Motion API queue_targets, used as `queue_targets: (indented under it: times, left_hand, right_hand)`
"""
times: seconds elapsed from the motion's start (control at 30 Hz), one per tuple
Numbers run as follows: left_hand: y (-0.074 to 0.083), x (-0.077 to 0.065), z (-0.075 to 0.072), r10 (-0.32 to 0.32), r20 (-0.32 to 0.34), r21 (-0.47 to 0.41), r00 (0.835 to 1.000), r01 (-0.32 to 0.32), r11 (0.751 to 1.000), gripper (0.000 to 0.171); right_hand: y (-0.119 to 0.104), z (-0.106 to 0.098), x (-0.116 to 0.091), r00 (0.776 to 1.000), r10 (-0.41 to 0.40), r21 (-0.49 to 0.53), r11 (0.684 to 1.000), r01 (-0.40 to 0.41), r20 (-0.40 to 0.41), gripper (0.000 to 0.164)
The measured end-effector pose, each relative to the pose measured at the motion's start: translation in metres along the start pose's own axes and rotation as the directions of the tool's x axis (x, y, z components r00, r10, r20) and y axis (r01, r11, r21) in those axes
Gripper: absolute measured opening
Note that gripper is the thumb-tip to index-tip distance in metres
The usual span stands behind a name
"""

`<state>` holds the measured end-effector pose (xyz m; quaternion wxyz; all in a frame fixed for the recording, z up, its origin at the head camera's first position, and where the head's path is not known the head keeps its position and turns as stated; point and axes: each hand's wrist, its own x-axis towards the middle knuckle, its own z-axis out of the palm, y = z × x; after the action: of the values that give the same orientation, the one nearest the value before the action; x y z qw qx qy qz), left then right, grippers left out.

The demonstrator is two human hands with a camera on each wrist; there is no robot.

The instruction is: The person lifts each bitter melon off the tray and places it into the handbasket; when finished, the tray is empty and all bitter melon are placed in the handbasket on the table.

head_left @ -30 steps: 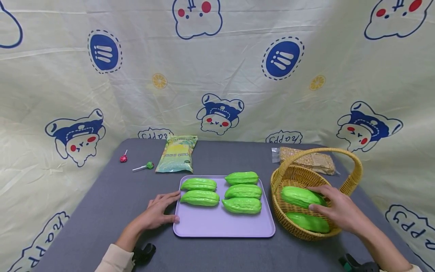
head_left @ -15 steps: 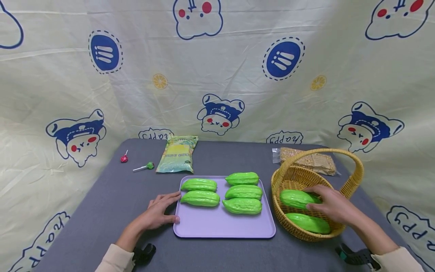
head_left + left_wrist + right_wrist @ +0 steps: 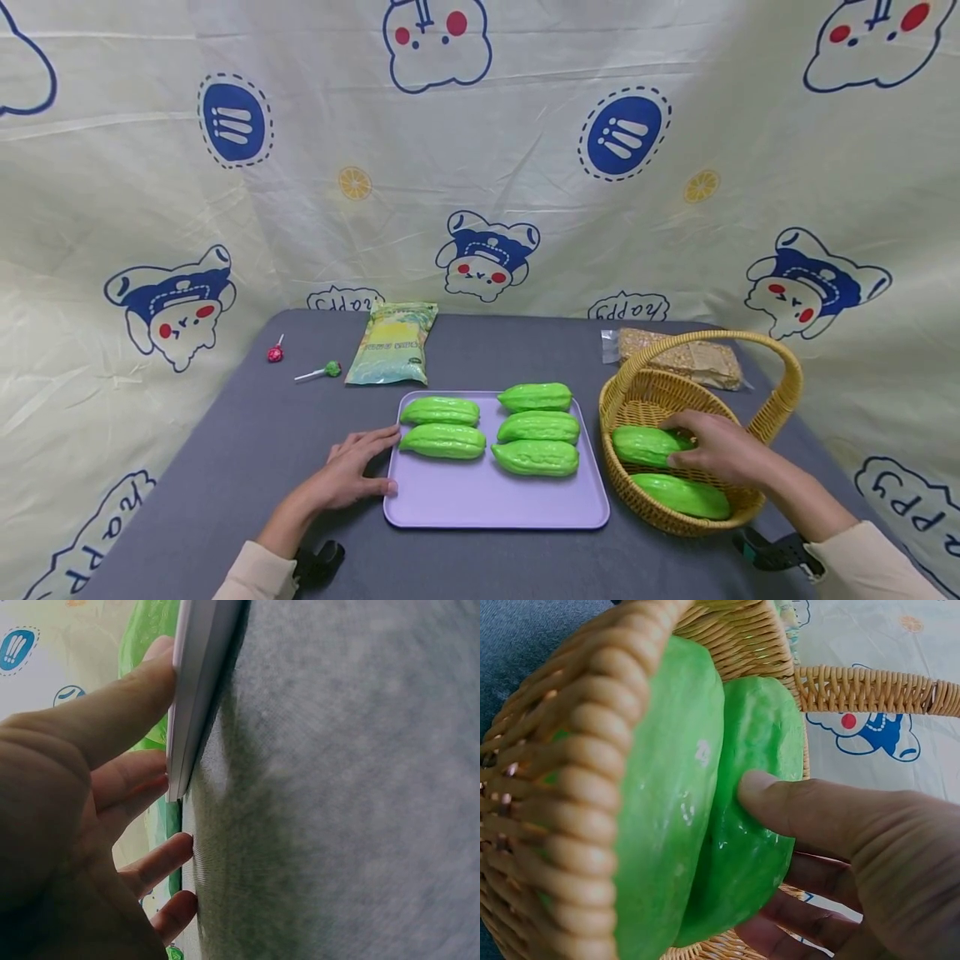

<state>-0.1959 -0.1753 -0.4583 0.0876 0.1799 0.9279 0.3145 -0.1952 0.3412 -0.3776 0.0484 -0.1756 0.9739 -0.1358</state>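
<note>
Inside the wicker basket (image 3: 648, 408), my right hand (image 3: 716, 450) holds a green bitter melon (image 3: 639, 446), thumb on its near side and fingers beyond it. Another bitter melon (image 3: 682, 497) lies beside it, nearer the basket's front; the right wrist view has both side by side. My left hand (image 3: 352, 471) rests at the left edge of a lilac tray (image 3: 480, 500). In the left wrist view its thumb touches the rim, and the other fingers are spread. Two bitter melons (image 3: 442, 440) lie at the tray's left and three more bitter melons (image 3: 536, 458) at its right.
Behind the tray stands a green-yellow packet (image 3: 393, 346). Two lollipops, a red lollipop (image 3: 275, 353) and a green lollipop (image 3: 330, 368), lie at the back left. A clear bag of grains (image 3: 682, 358) sits behind the basket, whose tall handle (image 3: 787, 392) arches up.
My right hand has shifted left inside the basket, and the bitter melon in it has moved left and slightly toward the front. The left hand and the tray keep their places.
</note>
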Motion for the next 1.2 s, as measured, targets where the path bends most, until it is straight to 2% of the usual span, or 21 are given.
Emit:
queue_targets:
  times: [0.67,0.93,1.2]
  left_hand:
    - [0.0008,0.0006,0.0009,0.013,-0.01,0.001,1.0,-0.013,1.0,0.077]
    - [0.0004,-0.0003,0.0003,0.009,-0.011,0.004,1.0,-0.009,1.0,0.077]
    - [0.0005,0.0003,0.0005,0.01,-0.008,-0.002,1.0,-0.01,1.0,0.076]
  right_hand:
    - [0.0079,0.0071,-0.0012,0.997,-0.024,0.029,0.999,0.021,0.076,0.042]
    - [0.0071,0.0085,-0.0013,0.997,-0.005,0.027,1.0,0.003,0.071,0.041]
    - [0.0072,0.0054,-0.0015,0.999,-0.023,0.062,0.998,0.02,0.049,0.043]
